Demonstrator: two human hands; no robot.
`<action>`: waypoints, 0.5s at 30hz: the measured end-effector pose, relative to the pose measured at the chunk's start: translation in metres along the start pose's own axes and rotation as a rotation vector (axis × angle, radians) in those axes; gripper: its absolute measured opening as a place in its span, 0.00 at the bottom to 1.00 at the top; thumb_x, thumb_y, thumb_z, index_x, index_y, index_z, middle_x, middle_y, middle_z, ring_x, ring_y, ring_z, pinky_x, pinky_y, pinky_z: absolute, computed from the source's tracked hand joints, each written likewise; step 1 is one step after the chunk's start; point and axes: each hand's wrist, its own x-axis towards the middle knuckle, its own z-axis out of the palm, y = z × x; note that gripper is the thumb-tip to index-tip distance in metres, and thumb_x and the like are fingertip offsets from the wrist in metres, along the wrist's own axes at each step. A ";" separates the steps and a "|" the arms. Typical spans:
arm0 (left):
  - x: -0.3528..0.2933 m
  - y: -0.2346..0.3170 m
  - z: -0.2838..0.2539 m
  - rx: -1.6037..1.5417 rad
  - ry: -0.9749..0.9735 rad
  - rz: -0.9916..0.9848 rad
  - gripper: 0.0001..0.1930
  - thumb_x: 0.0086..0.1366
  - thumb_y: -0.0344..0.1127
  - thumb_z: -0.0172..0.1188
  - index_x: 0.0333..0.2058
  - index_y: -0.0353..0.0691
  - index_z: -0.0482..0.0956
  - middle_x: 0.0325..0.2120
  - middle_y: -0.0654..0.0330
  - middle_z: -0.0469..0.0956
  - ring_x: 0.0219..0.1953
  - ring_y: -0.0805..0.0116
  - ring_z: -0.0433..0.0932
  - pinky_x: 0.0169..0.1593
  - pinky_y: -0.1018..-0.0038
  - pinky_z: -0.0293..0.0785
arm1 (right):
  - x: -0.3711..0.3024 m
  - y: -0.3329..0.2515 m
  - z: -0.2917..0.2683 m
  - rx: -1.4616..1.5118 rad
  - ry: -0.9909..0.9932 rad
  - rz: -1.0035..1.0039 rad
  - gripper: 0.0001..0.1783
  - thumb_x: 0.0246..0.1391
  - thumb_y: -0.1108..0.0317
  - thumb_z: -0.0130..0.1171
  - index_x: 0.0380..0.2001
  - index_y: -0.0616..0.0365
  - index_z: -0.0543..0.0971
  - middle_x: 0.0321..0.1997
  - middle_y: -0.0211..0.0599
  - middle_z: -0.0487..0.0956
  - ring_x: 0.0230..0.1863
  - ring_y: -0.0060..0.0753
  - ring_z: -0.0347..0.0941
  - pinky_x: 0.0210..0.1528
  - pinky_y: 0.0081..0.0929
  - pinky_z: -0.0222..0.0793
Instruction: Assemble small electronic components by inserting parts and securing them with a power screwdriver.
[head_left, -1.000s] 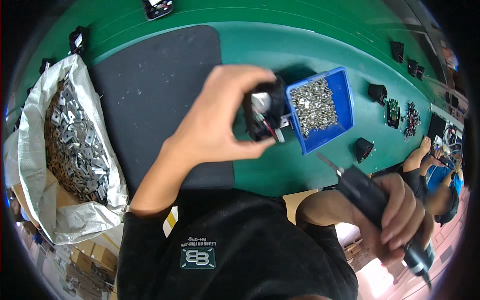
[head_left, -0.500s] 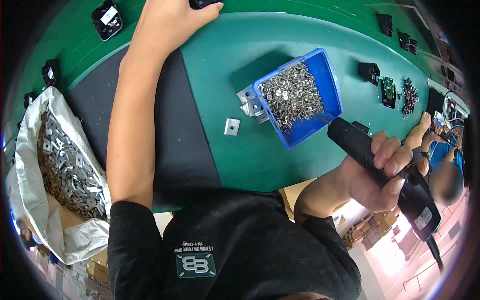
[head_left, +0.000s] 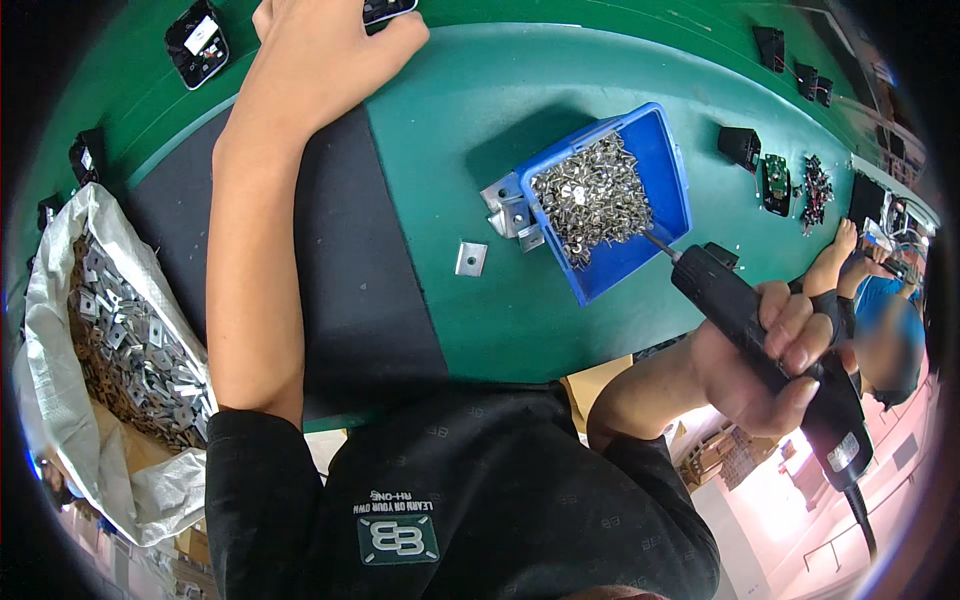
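Observation:
At the top edge my left hand (head_left: 325,55) is closed on a black plastic housing (head_left: 388,11), mostly cut off by the frame. My right hand (head_left: 755,375) grips a black corded electric screwdriver (head_left: 722,292), fingers wrapped round its body. Its bit points left into the blue bin (head_left: 665,165), touching or just over the edge of a heap of small silver screws (head_left: 595,200). The bin sits tilted, and several metal plates with holes (head_left: 512,216) show at its left side. One square metal plate (head_left: 471,259) lies apart on the green mat.
A white woven sack (head_left: 60,400) of metal plates (head_left: 120,320) stands at the left, beside a black mat (head_left: 350,250). Another black housing (head_left: 197,45) lies far left. Farther right are a black box (head_left: 738,147), a green circuit board (head_left: 776,174) and a person (head_left: 885,320).
My left hand has shifted slightly left, and a little of the housing's inside now shows. The screwdriver has moved slightly right, its bit still at the screws. The whole view has shifted a little.

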 end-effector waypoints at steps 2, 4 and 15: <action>-0.004 0.012 -0.006 0.101 0.017 0.088 0.43 0.47 0.35 0.60 0.64 0.40 0.54 0.61 0.40 0.58 0.64 0.40 0.55 0.65 0.53 0.49 | 0.000 -0.006 -0.002 0.103 0.023 -0.084 0.28 0.46 0.66 0.60 0.53 0.51 0.68 0.28 0.27 0.72 0.26 0.24 0.67 0.34 0.25 0.60; -0.006 0.029 -0.016 0.051 -0.019 0.090 0.43 0.47 0.38 0.60 0.64 0.43 0.54 0.63 0.41 0.54 0.65 0.40 0.51 0.65 0.50 0.45 | 0.001 -0.014 0.000 0.061 0.056 -0.077 0.24 0.46 0.66 0.61 0.49 0.50 0.72 0.27 0.24 0.73 0.26 0.21 0.67 0.33 0.22 0.59; -0.061 0.095 0.030 -0.493 -0.190 0.607 0.19 0.42 0.40 0.72 0.36 0.47 0.80 0.38 0.68 0.78 0.47 0.67 0.75 0.56 0.58 0.56 | 0.002 -0.032 0.023 0.212 0.170 -0.160 0.22 0.41 0.69 0.67 0.43 0.49 0.74 0.23 0.20 0.74 0.24 0.17 0.71 0.31 0.16 0.64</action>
